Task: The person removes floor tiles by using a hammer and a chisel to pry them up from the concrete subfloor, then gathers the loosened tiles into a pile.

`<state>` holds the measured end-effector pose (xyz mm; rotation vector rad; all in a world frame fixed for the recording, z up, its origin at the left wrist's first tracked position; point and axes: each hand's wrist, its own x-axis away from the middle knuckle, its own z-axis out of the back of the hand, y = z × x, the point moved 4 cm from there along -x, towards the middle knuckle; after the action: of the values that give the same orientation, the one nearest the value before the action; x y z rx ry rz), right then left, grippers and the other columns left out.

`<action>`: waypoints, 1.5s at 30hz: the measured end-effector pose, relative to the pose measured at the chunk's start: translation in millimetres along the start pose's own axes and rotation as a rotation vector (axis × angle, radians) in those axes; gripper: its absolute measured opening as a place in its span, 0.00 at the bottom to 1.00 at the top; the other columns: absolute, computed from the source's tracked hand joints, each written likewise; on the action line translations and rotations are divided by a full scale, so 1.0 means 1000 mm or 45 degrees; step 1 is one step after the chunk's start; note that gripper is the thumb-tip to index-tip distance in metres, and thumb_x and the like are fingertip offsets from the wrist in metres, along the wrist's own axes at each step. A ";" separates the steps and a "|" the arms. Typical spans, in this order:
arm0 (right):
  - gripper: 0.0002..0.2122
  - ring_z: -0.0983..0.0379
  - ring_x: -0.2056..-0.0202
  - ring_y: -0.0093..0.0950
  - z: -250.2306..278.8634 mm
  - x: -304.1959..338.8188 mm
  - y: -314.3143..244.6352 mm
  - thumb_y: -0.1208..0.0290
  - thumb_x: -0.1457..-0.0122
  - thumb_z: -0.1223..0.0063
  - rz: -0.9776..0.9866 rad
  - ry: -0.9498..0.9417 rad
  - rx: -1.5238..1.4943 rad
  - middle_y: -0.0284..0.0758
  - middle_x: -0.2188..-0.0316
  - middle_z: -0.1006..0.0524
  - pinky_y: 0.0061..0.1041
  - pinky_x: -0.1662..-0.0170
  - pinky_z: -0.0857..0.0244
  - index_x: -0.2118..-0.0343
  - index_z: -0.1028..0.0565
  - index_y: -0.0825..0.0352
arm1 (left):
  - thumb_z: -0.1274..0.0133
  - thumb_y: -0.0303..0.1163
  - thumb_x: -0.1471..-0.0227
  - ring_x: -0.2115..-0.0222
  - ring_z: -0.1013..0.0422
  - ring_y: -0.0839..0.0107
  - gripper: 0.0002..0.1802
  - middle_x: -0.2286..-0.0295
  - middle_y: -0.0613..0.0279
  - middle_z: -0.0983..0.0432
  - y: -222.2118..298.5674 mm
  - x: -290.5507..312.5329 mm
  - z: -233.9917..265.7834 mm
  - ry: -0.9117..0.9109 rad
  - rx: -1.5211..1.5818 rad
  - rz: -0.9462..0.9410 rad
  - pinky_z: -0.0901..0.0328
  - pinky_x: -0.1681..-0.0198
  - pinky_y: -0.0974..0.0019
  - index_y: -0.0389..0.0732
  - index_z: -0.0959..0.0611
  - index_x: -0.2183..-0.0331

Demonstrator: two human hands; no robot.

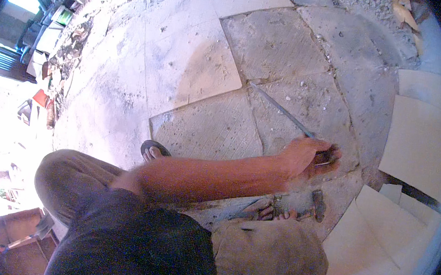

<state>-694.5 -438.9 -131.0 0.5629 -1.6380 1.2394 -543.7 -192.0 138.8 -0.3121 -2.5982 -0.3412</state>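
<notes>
My left arm reaches across my body to the right. At its end my left hand is closed, fingers curled, at the near end of a long thin metal bar. The bar slants away to the far left, and its far tip rests by the corner of a pale floor tile. Beneath the bar is a rough grey ridged patch of floor. Close to my right foot lies a hammer, its dark head showing and its handle partly hidden. My right hand is out of sight.
Loose pale tiles lie along the right side, with more tiles overlapping nearer me. Rubble is heaped at the far right. My sandalled left foot stands by a tile edge. Clutter lines the left wall.
</notes>
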 end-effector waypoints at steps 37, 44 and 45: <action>0.08 0.47 0.91 0.16 -0.347 0.252 -0.296 0.62 0.42 0.55 1.057 -0.201 0.334 0.24 0.87 0.40 0.18 0.92 0.50 0.71 0.35 0.60 | 0.50 0.26 0.49 0.74 0.27 0.69 0.03 0.73 0.59 0.26 0.176 -0.187 0.013 0.103 0.335 -0.388 0.28 0.76 0.70 0.39 0.28 0.69; 0.06 0.47 0.90 0.15 -0.401 0.263 -0.316 0.63 0.41 0.56 1.039 -0.306 0.471 0.24 0.86 0.40 0.15 0.91 0.49 0.69 0.35 0.59 | 0.50 0.26 0.50 0.73 0.28 0.69 0.08 0.73 0.61 0.27 0.210 -0.224 0.000 0.132 0.533 -0.503 0.29 0.72 0.68 0.43 0.31 0.66; 0.06 0.47 0.90 0.15 -0.401 0.256 -0.316 0.63 0.41 0.57 1.018 -0.313 0.477 0.23 0.85 0.40 0.15 0.91 0.49 0.69 0.35 0.59 | 0.50 0.25 0.50 0.71 0.28 0.70 0.09 0.72 0.62 0.28 0.208 -0.230 0.000 0.121 0.513 -0.500 0.30 0.70 0.67 0.44 0.33 0.66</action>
<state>-381.7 -145.9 246.8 0.2806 -1.9262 2.1602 -290.3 -32.2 60.9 0.3482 -2.5463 0.0427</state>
